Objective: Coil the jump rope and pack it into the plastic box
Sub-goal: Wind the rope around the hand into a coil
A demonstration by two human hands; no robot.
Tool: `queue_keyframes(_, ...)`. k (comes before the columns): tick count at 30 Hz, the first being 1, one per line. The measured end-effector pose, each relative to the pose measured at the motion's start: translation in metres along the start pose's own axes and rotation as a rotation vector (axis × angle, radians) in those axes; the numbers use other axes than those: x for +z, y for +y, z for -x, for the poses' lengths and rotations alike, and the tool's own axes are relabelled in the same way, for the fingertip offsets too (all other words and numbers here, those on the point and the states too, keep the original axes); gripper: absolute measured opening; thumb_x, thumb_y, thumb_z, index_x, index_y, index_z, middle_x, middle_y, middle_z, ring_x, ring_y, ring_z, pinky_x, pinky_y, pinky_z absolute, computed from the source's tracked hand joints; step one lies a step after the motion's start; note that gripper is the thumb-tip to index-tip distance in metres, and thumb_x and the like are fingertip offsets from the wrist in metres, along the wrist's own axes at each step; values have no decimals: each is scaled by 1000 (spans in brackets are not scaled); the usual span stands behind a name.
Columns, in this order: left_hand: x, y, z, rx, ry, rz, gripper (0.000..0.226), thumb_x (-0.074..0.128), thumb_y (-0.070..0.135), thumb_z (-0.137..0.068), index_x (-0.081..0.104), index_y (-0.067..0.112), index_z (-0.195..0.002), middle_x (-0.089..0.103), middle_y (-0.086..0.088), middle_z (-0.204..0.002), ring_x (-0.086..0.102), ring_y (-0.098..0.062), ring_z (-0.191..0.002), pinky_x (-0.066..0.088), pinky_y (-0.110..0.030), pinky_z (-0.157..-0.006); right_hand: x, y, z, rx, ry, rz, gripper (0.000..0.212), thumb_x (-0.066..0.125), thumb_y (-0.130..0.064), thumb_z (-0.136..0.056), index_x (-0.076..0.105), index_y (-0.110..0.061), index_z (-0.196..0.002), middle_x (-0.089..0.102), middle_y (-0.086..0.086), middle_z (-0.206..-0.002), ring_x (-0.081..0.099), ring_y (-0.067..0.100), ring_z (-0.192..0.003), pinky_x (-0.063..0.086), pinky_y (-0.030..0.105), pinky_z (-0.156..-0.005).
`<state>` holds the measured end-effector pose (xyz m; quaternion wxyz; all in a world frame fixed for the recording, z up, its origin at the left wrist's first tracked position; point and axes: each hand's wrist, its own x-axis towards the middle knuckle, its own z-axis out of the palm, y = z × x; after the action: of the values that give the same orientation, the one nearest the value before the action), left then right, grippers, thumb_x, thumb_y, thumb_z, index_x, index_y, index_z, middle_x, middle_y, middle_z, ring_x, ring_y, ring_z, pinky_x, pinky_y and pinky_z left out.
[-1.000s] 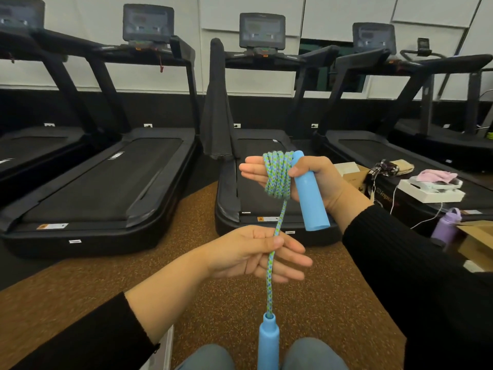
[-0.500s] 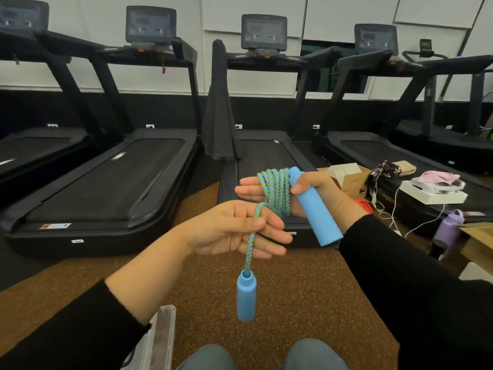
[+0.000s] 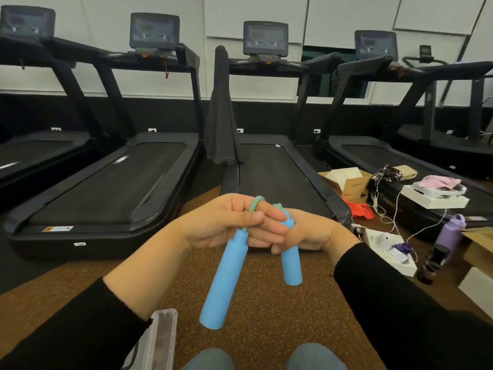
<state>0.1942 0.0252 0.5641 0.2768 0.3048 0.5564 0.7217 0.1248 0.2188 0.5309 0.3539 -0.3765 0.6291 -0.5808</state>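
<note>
The jump rope (image 3: 255,203), a green-and-blue braided cord showing only as a loop above the knuckles, is held in mid-air between both hands, its two blue handles hanging down: the nearer handle (image 3: 223,283) on the left and the other handle (image 3: 290,260) just right of it. The left hand (image 3: 226,225) curls its fingers (image 3: 269,231) round the cord atop the nearer handle and overlaps the right hand (image 3: 314,232), which grips the other handle, its own fingers mostly hidden. The clear plastic box (image 3: 163,332) lies on the brown speckled floor (image 3: 266,316) at near left, with treadmills (image 3: 106,188) far behind.

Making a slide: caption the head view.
Left hand and right hand clasp the jump rope; plastic box lies nearby.
</note>
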Motion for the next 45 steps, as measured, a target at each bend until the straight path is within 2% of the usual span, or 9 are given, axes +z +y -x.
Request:
queue_keyframes(3,-3,5,0,5,70,-63,24,66,25,-78,76,14,-97,76,-7,-94,74,-17,-88,59,-28,-80,7,5,-1,23,-15,59,53,51,28,-70,44,4,-116,60,5,-105,62,4,-99,49,20,-86)
queue_keyframes(9,-16,15,-6,-15,259,-259,22,72,36,-74,76,14,-72,69,-3,-58,69,-12,-58,59,-26,-70,22,13,-5,79,-152,131,54,51,24,-73,56,-10,-115,72,-7,-106,63,10,-107,44,25,-98)
queue_keyframes(18,-33,19,-6,-91,289,-439,31,53,30,-87,66,16,-62,54,2,-52,55,-12,-56,48,-22,-65,35,14,2,115,-252,149,50,50,24,-72,57,-10,-109,72,-7,-104,63,10,-106,46,26,-95)
queue_keyframes(26,-52,6,-13,-1,355,-603,35,52,39,-89,64,29,-58,58,11,-66,47,-9,-68,40,-22,-70,50,9,4,-132,-319,86,42,58,14,-70,60,-14,-101,72,-2,-105,62,19,-107,17,72,-105)
queue_keyframes(32,-52,-11,-21,74,432,-594,34,53,50,-86,63,28,-62,63,10,-65,54,-9,-66,44,-22,-67,57,-6,9,-247,-202,-34,44,57,15,-70,64,-14,-103,72,2,-107,62,20,-111,40,42,-107)
queue_keyframes(36,-52,-27,-25,108,464,-547,45,57,63,-78,55,19,-69,55,6,-63,50,-5,-56,39,-19,-54,53,-16,7,-228,-178,9,48,54,19,-70,65,-15,-103,72,1,-106,62,18,-110,41,39,-104)
queue_keyframes(40,-50,-39,-27,115,553,-482,30,43,15,-99,52,14,-70,50,-7,-61,48,-17,-54,43,-20,-52,48,-26,5,-255,-153,-55,46,57,10,-68,67,-18,-103,73,2,-105,64,18,-105,45,35,-100)
queue_keyframes(42,-44,-45,-28,115,583,-487,38,36,-6,-97,48,18,-70,54,-1,-60,51,-8,-51,43,-13,-52,44,-31,1,-277,-120,-113,50,55,13,-67,67,-15,-107,72,5,-105,65,20,-104,47,34,-98)
queue_keyframes(45,-36,-55,-35,214,639,-415,29,40,-3,-97,58,17,-87,66,5,-77,65,-3,-74,52,-25,-75,35,-42,-4,-320,-78,-178,59,41,23,-69,65,-8,-114,71,9,-111,64,22,-109,48,31,-94)
